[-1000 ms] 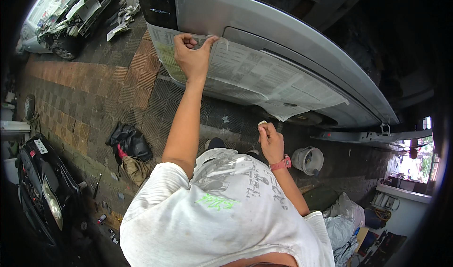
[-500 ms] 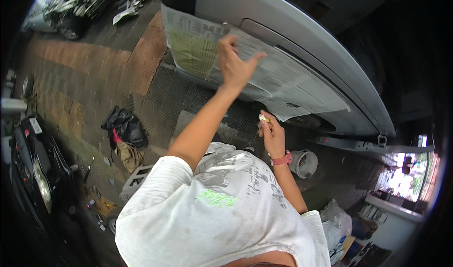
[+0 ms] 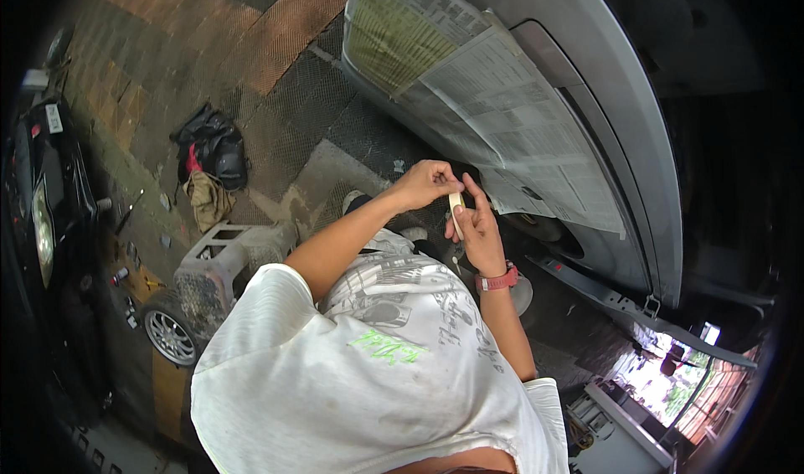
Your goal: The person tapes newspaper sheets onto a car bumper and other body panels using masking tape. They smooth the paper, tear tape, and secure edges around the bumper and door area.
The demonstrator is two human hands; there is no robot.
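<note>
My right hand [image 3: 479,235], with a red watch on its wrist, holds a narrow pale roll of masking tape [image 3: 456,209] in front of my chest. The fingertips of my left hand [image 3: 425,184] pinch together at the roll's upper edge; how much tape they grip is hidden. Beyond both hands stands a silver car body panel [image 3: 586,34], partly covered by sheets of newspaper [image 3: 502,97]. The newspaper hangs down over the panel's lower part, apart from both hands, and one sheet is yellow-green.
To the left lie a black bag [image 3: 216,143] and a tan cloth [image 3: 207,199] on the tiled floor. Nearer are a worn grey stool [image 3: 213,265] and a wheel [image 3: 170,337]. A dark vehicle front [image 3: 46,214] stands far left. A bucket [image 3: 522,295] is partly behind my right wrist.
My left hand has come down from the newspapered panel to the tape roll in my right hand. The view has shifted, showing the panel farther right.
</note>
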